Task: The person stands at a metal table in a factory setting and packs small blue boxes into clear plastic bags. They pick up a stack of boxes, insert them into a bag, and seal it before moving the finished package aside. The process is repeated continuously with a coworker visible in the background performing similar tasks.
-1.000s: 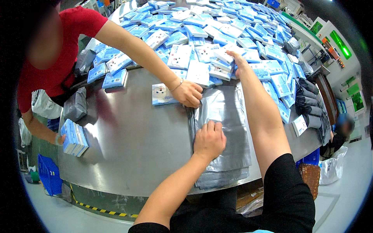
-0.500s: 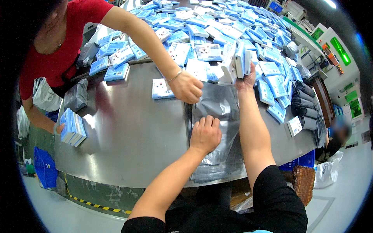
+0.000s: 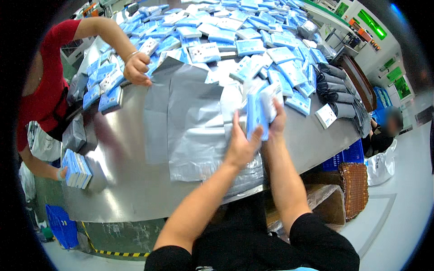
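We see a small stack of blue-and-white flat packets held upright on edge between our left hand and right hand, the left palm pressing its near side, the right fingers wrapped over its far side. The packets stand tight together, narrow edges facing us. Directly under and to the left of our hands lies a grey plastic mailing bag, flat, glossy and creased, its near end hanging past the table edge below our wrists.

Table: shiny smooth metal. Bags: grey plastic, glossy, wrinkled. Packs: blue-white, look like card, slick film. Crate: blue plastic. Mat: brown, woven, rough.
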Demonstrator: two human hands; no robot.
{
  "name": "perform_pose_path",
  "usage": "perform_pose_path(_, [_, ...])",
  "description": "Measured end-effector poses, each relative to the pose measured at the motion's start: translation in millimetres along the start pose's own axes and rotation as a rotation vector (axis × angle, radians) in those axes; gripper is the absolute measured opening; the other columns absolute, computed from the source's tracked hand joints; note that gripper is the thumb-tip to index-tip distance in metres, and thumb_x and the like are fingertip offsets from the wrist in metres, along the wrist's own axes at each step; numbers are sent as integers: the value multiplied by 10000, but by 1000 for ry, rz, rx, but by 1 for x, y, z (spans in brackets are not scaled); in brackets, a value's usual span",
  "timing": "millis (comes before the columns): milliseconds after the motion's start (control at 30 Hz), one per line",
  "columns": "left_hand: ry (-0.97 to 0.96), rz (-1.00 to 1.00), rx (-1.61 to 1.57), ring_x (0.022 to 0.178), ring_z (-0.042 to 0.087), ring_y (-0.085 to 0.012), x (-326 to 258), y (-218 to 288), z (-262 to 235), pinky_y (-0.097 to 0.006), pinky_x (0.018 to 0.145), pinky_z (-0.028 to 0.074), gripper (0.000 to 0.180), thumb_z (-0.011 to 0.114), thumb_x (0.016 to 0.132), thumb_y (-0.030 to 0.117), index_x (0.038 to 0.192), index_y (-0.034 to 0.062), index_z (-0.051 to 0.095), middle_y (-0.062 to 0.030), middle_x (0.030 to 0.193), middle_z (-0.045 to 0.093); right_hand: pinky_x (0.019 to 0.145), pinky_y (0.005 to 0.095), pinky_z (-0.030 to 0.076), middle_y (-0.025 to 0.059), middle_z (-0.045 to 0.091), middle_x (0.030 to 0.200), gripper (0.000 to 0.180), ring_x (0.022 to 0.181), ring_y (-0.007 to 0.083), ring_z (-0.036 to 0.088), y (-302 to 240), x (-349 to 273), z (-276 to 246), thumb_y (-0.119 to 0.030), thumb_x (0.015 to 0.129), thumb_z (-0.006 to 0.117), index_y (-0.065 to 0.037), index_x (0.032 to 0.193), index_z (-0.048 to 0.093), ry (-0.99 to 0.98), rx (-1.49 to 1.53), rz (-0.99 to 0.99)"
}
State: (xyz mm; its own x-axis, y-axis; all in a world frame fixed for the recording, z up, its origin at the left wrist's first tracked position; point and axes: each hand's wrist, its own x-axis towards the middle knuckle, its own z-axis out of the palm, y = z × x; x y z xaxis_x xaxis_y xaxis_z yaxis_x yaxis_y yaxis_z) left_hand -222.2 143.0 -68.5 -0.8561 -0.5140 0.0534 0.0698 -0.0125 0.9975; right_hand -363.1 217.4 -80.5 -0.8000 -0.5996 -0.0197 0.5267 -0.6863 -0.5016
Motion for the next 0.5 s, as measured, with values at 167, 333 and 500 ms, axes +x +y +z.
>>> perform_pose_path(167, [-72, 18, 141, 1230, 495, -374, -19, -3, 16, -425, 1085, 364, 1086, 823, 762, 405, 1468, -75, 151, -279, 1286, 487, 879, 396, 566, 156, 649, 1122, 428, 979, 252, 676, 6, -19, 2, -298, 937, 555, -2, 1246, 531, -44, 64, -60])
perform_pose_path(333, [-64, -215, -377, 989, 612, -180, -8, -5, -5, -309, 917, 475, 713, 767, 851, 241, 1392, -19, 381, -113, 1129, 640, 833, 361, 570, 98, 659, 1075, 390, 925, 204, 672, 6, -4, 7, -194, 904, 628, -12, 1238, 544, 75, -196, -331])
perform_pose_path(500, [42, -354, -631, 957, 634, -157, -9, 8, -24, -307, 875, 502, 301, 678, 886, 75, 1168, 4, 602, -63, 1038, 675, 840, 346, 558, 101, 659, 1072, 410, 934, 203, 669, 0, -11, 17, -124, 866, 652, 12, 1237, 542, 63, -294, -316])
